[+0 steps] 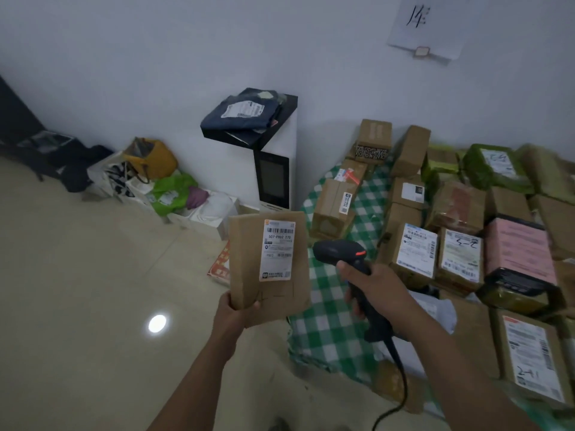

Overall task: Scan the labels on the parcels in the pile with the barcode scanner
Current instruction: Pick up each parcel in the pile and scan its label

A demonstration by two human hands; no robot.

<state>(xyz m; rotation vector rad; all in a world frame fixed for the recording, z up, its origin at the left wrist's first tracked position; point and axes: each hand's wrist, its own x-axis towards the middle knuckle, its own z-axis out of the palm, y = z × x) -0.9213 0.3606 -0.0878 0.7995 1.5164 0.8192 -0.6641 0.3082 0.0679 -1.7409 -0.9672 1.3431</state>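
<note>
My left hand (238, 312) grips the bottom left corner of a flat brown parcel (249, 269), held upright in front of me with its white shipping label (278, 249) facing the camera. My right hand (370, 287) is closed around the handle of a black barcode scanner (337, 251) with an orange button on top. The scanner's head sits just right of the parcel, pointing left toward the label. Its black cable (399, 377) hangs down past my right forearm. The pile of parcels (460, 244), brown boxes and green bags with labels, lies on the right.
A green-and-white checked cloth (333, 321) lies under the pile. A white cabinet (277, 169) with a dark screen and a black tray holding a dark bag stands at the wall. Bags and boxes (161, 188) crowd the left corner. Beige tiled floor (93, 290) spreads to the left.
</note>
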